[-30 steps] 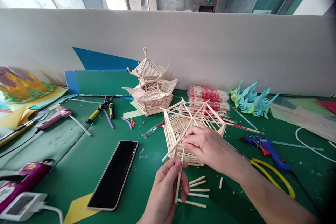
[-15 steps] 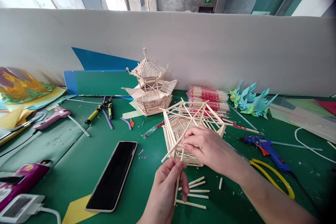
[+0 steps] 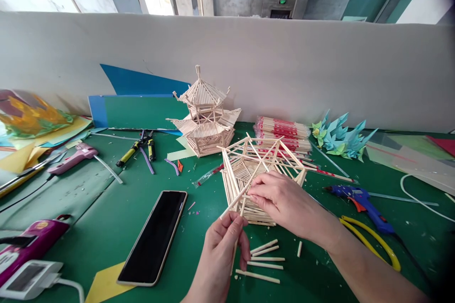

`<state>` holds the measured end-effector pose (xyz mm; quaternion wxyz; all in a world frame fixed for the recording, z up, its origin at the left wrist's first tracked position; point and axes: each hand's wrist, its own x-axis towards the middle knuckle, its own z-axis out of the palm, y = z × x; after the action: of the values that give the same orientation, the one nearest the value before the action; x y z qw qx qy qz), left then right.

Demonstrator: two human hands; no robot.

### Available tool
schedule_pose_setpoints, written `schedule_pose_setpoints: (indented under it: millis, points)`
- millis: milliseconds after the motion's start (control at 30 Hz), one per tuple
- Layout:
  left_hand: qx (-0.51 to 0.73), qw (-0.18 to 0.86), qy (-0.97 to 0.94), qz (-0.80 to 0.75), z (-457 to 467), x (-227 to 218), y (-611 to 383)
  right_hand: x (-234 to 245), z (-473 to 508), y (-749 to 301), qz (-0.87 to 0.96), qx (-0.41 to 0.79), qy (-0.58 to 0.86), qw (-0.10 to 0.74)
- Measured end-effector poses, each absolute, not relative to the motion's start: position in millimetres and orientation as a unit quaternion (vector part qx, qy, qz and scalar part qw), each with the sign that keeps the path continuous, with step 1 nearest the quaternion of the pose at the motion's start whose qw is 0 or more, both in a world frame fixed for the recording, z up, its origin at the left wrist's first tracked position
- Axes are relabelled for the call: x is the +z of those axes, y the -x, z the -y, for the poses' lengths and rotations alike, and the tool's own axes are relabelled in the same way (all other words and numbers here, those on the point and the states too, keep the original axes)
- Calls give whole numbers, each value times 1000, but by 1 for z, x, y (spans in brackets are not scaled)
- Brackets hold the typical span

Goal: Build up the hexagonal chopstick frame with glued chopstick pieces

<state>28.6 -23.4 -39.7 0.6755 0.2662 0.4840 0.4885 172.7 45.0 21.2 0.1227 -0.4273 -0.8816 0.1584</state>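
Observation:
A half-built frame of pale wooden sticks (image 3: 227, 177) stands on the green table, with a slatted floor and an open ring of slanted sticks on top. My left hand (image 3: 227, 241), at its near side, is closed around a thin wooden stick (image 3: 233, 260) that points up toward the frame. Over the frame's near right edge, my right hand (image 3: 280, 199) is closed in a pinch; the pale end of a short stick shows at its fingertips. Several short cut sticks (image 3: 265, 259) lie just right of my left hand. Behind the frame stands a finished stick pagoda (image 3: 204, 113).
Bundles of wrapped sticks (image 3: 280, 130) lie behind the frame. On the right are a blue glue gun (image 3: 359, 201), yellow-handled pliers (image 3: 373, 239) and a folded-paper piece (image 3: 343, 137). A phone (image 3: 152, 239), a pink glue gun (image 3: 73, 158), cutters (image 3: 137, 147) and a purple power strip (image 3: 31, 244) lie left.
My left hand has shifted slightly left, and the stick in it now leans closer to the frame's overhanging stick. My right hand keeps nearly the same place and pinch.

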Motion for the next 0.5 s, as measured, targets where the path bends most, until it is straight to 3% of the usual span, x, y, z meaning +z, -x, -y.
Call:
schedule_pose_setpoints:
  millis: [500]
  points:
    - [486,678,-268,-482,22,-43,-27,24,-44,-170,880,166,426,128]
